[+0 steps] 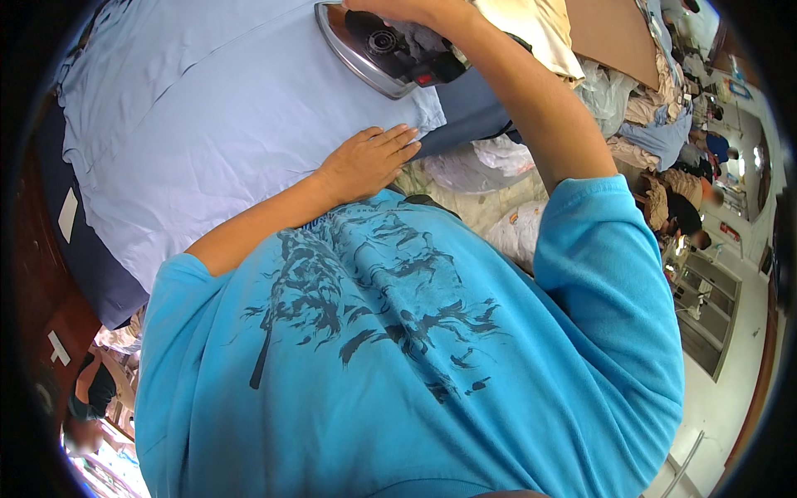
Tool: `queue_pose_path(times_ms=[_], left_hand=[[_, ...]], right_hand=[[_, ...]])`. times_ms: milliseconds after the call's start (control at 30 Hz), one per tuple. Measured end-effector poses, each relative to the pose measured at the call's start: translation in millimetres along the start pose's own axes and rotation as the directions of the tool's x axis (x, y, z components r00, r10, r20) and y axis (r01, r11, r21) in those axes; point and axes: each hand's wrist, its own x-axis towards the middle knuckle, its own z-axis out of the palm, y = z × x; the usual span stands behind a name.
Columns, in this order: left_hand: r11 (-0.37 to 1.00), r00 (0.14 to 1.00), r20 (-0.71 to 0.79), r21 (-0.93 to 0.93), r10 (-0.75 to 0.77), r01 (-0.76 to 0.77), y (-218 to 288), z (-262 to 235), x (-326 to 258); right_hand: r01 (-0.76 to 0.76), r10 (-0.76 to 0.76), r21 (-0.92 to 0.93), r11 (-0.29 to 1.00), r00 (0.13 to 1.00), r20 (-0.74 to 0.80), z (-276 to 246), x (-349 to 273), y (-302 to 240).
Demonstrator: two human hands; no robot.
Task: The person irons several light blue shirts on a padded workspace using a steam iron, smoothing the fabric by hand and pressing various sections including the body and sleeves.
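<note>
While right grip (404,8) is clasping iron (374,46), spread left grip (365,162) is touching cloth (224,116) edge, room stretching toward 10 o'clock.

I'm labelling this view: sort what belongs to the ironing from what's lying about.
In use:
iron, under the right hand
light-blue cloth, beneath iron and left hand
dark-blue covering, under the cloth

Lying about, apparently:
clear plastic bag
brown board
piled fabric

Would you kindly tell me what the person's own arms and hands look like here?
Short, bright blue sleeves leave both forearms bare. The left hand is ungloved, with no watch or band at its wrist; the right hand, partly cut off, shows no glove.
</note>
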Motion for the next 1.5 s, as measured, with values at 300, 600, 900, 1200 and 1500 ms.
queue_pose_path(times_ms=[300, 600, 900, 1200, 1500], left_hand=[[0.933, 0.896, -0.266, -0.053, -0.356, 0.355, 4.7, -18.0, -27.2], [0.948, 0.914, -0.253, -0.038, -0.316, 0.317, 4.1, -13.6, -32.7], [0.935, 0.904, -0.239, -0.075, -0.356, 0.348, 6.3, -17.6, -24.3], [0.984, 0.967, -0.217, 0.082, -0.135, 0.156, -0.9, 0.6, -3.4], [0.998, 0.972, -0.229, 0.025, -0.051, 0.059, -6.3, -8.1, -14.6]], right_hand=[[-0.287, 0.289, 0.103, 0.953, 0.957, -0.01, -7.7, -103.5, 20.4], [-0.328, 0.33, 0.121, 0.937, 0.944, 0.003, -25.5, -66.8, -3.3], [-0.264, 0.263, 0.117, 0.957, 0.964, 0.021, -8.5, -68.2, 0.3], [-0.088, 0.085, -0.009, 0.996, 0.984, -0.159, -19.2, -36.6, 5.4], [-0.236, 0.245, 0.111, 0.965, 0.966, -0.078, -0.1, -71.0, 5.9]])
